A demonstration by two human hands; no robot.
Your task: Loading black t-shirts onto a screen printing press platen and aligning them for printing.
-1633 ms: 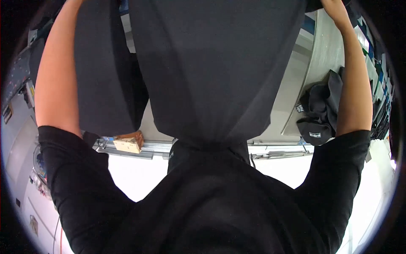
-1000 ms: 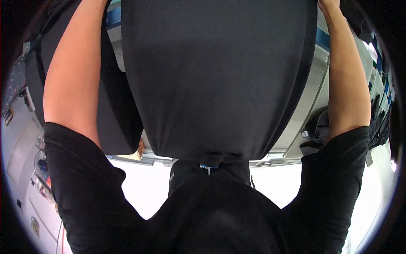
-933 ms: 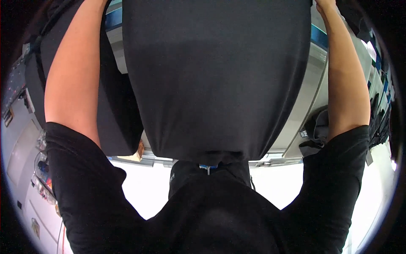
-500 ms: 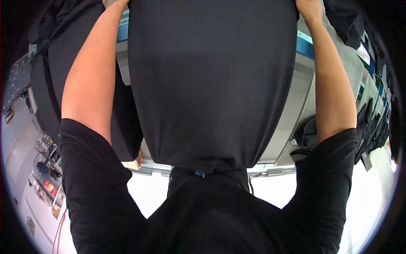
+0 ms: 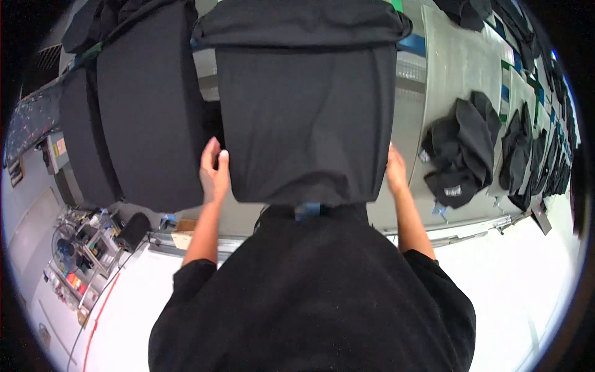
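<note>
A black garment (image 5: 304, 118) is stretched flat over a long board in front of me, with a thick fold of its fabric (image 5: 304, 28) bunched across the far end. My left hand (image 5: 214, 172) is beside its left edge near the near end, thumb and fingers apart, holding nothing. At the opposite edge, my right hand (image 5: 396, 168) has its fingers extended along the fabric's side. Part of that hand is hidden by the edge, and whether it touches the cloth is hard to see.
Another black garment (image 5: 149, 118) covers a board on the left. To the right, a crumpled black garment (image 5: 462, 149) lies on a pale board (image 5: 434, 80), with more boards and dark garments beyond. A fan (image 5: 64, 247) stands at the lower left.
Both hands have come back from the far end toward me, down to the garment's sides. They no longer hold its far corners. The garment's far part is now folded in a bunch.
</note>
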